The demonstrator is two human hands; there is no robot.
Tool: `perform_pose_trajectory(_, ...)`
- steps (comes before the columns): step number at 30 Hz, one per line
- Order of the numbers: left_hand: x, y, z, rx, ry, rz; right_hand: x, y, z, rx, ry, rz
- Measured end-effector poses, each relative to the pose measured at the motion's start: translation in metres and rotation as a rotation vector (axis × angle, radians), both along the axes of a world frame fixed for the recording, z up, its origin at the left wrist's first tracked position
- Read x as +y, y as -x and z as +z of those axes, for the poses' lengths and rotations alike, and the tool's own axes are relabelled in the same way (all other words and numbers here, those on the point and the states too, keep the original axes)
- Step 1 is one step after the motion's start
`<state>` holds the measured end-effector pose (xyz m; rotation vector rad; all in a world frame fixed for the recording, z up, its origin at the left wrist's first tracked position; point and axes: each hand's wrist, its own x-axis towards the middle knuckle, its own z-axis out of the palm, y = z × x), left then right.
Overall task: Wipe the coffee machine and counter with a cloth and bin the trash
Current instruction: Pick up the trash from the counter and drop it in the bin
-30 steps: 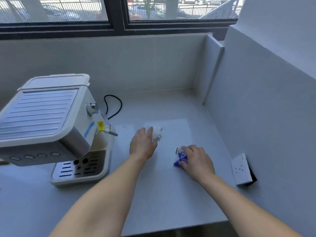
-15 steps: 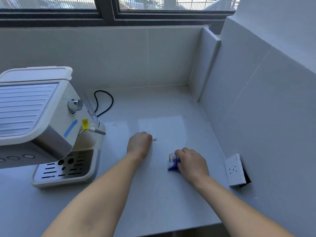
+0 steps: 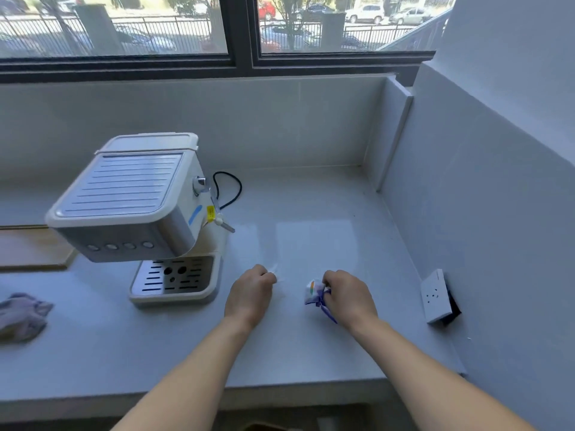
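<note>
A white coffee machine (image 3: 130,200) stands on the pale counter (image 3: 311,213) at the left, its drip tray facing me. My left hand (image 3: 249,290) is a fist just right of the tray, closed on a scrap of clear white wrapper (image 3: 275,269) that barely sticks out. My right hand (image 3: 348,295) pinches a crumpled blue and white wrapper (image 3: 314,292) above the counter. A crumpled lilac cloth (image 3: 21,315) lies on the counter at the far left, away from both hands.
A white wall socket (image 3: 437,295) sticks out of the right wall near my right hand. The machine's black cable (image 3: 231,188) loops behind it. A wooden board (image 3: 31,247) lies at the left. The counter's front edge runs below my forearms.
My left hand has closed over the white wrapper and my right hand has picked up the blue wrapper. Both hands have drawn back toward me. The view has widened to show the cloth.
</note>
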<state>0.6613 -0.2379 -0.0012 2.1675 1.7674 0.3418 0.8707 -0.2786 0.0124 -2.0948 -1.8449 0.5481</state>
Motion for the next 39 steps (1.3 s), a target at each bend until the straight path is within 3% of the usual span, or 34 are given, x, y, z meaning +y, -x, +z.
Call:
perform_pose_trajectory(5, -0.047, 0.036, 0.019, 0.057, -0.109, -0.091, -0.037, 0.033, 0.016, -0.024, -0.011, -0.025)
perform_pose_trajectory(12, -0.117, 0.085, 0.036, -0.04, -0.18, -0.187, -0.11, 0.085, 0.036, -0.032, -0.065, -0.066)
perform_pose_trajectory(23, -0.24, 0.133, 0.019, -0.141, -0.198, -0.161, -0.207, 0.142, 0.009, 0.004, -0.006, -0.001)
perform_pose_trajectory(31, -0.311, 0.144, -0.039, -0.093, -0.058, 0.04, -0.244, 0.145, -0.051, 0.023, 0.084, 0.084)
perform_pose_trajectory(39, -0.366, 0.145, -0.119, -0.124, 0.13, 0.117, -0.283, 0.144, -0.128, 0.023, 0.247, 0.033)
